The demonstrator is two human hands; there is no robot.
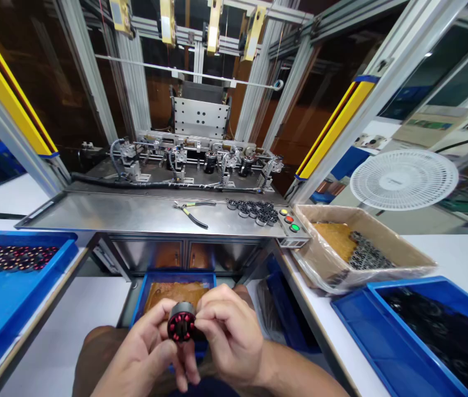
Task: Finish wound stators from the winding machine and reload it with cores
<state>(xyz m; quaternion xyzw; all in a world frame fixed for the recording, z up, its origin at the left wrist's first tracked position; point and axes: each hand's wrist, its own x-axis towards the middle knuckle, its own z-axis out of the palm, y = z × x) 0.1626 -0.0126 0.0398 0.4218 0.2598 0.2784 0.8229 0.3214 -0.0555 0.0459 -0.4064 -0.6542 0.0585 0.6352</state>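
Steel counter [143, 218] ahead; short of its front edge, my left hand [145, 347] pinches a round part [181, 321], right hand [234, 336] pinching its right rim.

Motor part [181, 324] between the hands [234, 339], pliers [195, 221] on the bench [134, 212] behind.

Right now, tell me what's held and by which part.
A round dark part with red segments: the left hand holds it by its outer side. The right hand has its fingers at its right edge; whether they grip it is unclear.
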